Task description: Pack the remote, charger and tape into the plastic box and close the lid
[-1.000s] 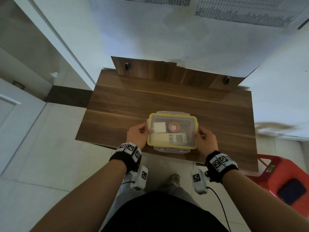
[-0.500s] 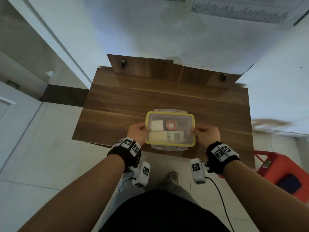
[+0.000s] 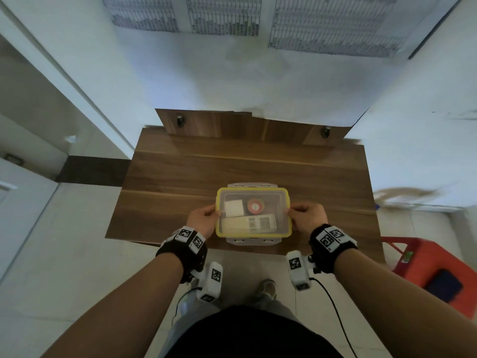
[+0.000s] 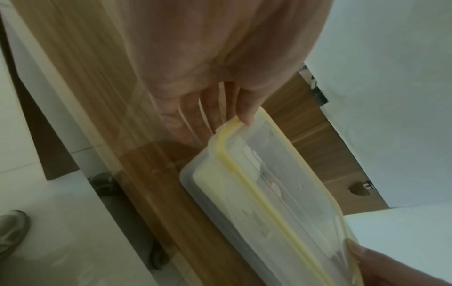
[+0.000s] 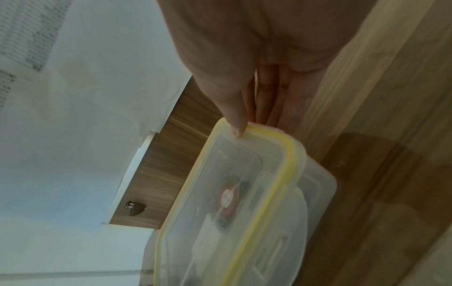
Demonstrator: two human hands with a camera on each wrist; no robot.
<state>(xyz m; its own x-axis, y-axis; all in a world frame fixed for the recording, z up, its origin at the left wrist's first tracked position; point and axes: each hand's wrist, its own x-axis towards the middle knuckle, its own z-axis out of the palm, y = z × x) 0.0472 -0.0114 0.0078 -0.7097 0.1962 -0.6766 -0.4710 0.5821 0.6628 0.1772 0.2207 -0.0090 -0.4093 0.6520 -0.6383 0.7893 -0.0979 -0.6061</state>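
A clear plastic box (image 3: 253,189) with a yellow-rimmed lid on top sits on the wooden table near its front edge. Through the lid I see a white charger (image 3: 234,208), a red roll of tape (image 3: 255,206) and a white remote (image 3: 249,223) along the near side. My left hand (image 3: 206,215) pinches the box's left end, thumb on the lid rim (image 4: 244,174) and fingers down the side. My right hand (image 3: 303,214) holds the right end (image 5: 288,152) the same way. The tape (image 5: 228,197) shows blurred under the lid in the right wrist view.
The brown table (image 3: 180,177) has a raised back panel with two pegs against the white wall. The lid's front latch flap (image 3: 251,240) sticks out flat. A red stool (image 3: 426,264) with a dark item stands at the right. Tiled floor lies on the left.
The head view has shifted a little. Both hands stay at the box's two short ends and the box has not moved on the table.
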